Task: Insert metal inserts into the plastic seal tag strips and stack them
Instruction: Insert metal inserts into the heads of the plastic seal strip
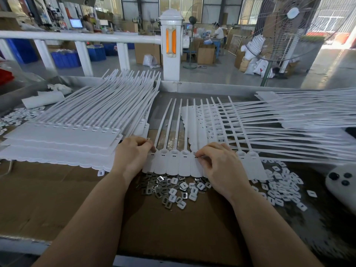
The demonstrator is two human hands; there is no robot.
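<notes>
You have a tall finished stack (63, 139) at left, while your left hand (133, 151) and right hand (217, 162) each pinch at the current strip (173, 162), with many metal inserts (156, 189) left.

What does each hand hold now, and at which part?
Both hands pinch at the socket row of the tag strip: left hand at its left end, right hand mid-row. Whether either grip holds a metal insert cannot be told.
</notes>
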